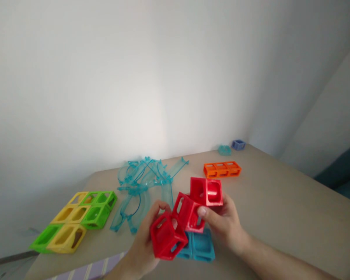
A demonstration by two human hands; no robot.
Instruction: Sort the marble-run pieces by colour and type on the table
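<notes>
Both bare hands are held above the desk (pixel 277 210), well short of its far edge. The left hand (pixel 146 243) is placed closer to the desk's left edge; its fingers are bent inward in a grip, with one digit curled over the top. The right hand (pixel 228 224) is also closed in a grip, its thumb (pixel 212 217) pointed toward the left hand. The right forearm (pixel 270 254) is angled inward, bare along its visible length; the left forearm is mostly cut off below.
</notes>
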